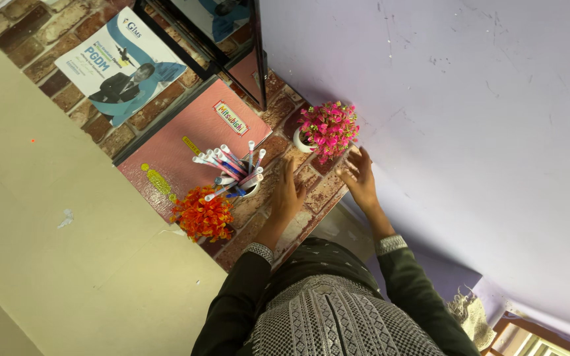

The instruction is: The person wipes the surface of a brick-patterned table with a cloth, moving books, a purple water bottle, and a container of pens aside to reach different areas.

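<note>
I see a brick-patterned counter [262, 221] carrying a pink board [189, 142], a poster [119, 64] far left and a dark frame [232, 39] behind. An orange flower pot [203, 214] sits left of a cup of pens [235, 175]. My left hand [287, 191] lies flat and empty just right of that cup. My right hand [361, 178], fingers spread, rests at the counter edge, just beside the pink flower pot [326, 130].
</note>
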